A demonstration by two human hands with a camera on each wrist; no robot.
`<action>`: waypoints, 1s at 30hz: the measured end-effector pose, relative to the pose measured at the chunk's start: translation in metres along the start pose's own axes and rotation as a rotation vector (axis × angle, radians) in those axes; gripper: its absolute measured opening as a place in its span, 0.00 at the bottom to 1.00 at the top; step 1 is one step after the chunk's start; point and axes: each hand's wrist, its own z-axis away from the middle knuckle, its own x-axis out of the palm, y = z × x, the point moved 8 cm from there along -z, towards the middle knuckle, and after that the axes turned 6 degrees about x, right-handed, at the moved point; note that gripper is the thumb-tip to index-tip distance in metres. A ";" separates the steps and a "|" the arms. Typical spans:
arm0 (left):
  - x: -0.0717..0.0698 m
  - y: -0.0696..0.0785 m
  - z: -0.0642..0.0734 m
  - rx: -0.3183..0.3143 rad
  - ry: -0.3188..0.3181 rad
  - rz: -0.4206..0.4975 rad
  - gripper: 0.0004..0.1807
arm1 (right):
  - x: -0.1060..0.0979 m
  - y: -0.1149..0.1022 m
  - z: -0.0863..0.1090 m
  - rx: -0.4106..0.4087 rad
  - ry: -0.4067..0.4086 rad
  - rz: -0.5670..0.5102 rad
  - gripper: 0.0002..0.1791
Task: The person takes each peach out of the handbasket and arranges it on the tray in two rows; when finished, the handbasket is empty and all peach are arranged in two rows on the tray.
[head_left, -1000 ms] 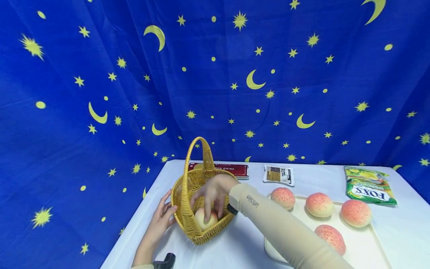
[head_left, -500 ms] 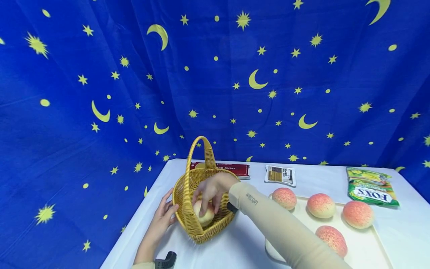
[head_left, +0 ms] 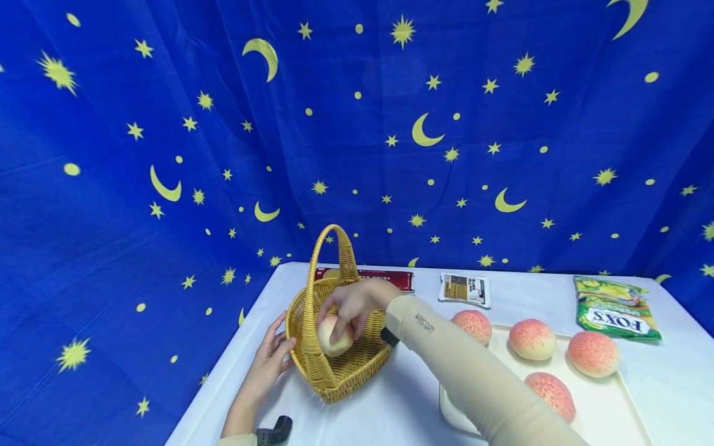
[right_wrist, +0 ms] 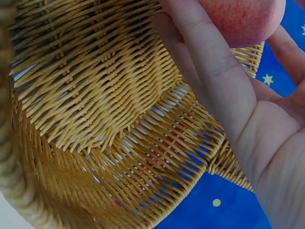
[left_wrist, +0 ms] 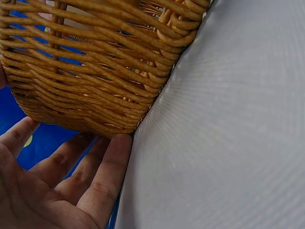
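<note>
A yellow wicker basket (head_left: 346, 376) with a tall arched handle stands on the table. Inside it, my right hand (head_left: 357, 303) grips a cream-and-pink peach (head_left: 333, 339), which the right wrist view shows as a red-flushed peach (right_wrist: 243, 21) between fingers and thumb. The peach is lifted above the woven bottom. Against the basket's left outer side rests my left hand (head_left: 269, 359), thumb near the rim. In the left wrist view, the fairly straight fingers (left_wrist: 107, 183) of that hand touch the wicker low down, close to the tablecloth.
To the right, a cream tray (head_left: 608, 409) bears several pink peaches (head_left: 532, 339), partly behind my right sleeve. Along the back lie a red packet (head_left: 390, 280), a small white-and-brown packet (head_left: 465, 290) and a green Fox's bag (head_left: 616, 310). A blue starry curtain (head_left: 357, 167) hangs behind.
My right hand has closed around the peach at the basket's bottom and raised it slightly, up and away from the near end. The left hand has stayed on the basket's side.
</note>
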 end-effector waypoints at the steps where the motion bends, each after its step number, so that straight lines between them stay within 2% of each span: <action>1: 0.000 0.000 0.000 0.001 -0.001 0.000 0.38 | -0.001 0.000 0.000 -0.003 0.005 -0.003 0.28; 15: 0.000 0.000 0.000 -0.005 0.006 -0.004 0.38 | -0.012 0.002 0.009 -0.030 0.048 -0.013 0.35; 25: 0.001 0.004 0.001 0.000 0.000 -0.019 0.39 | -0.024 0.005 0.015 -0.086 0.059 0.010 0.33; 30: 0.001 0.004 0.001 -0.006 0.006 -0.023 0.39 | -0.030 0.008 0.019 -0.110 0.094 0.015 0.30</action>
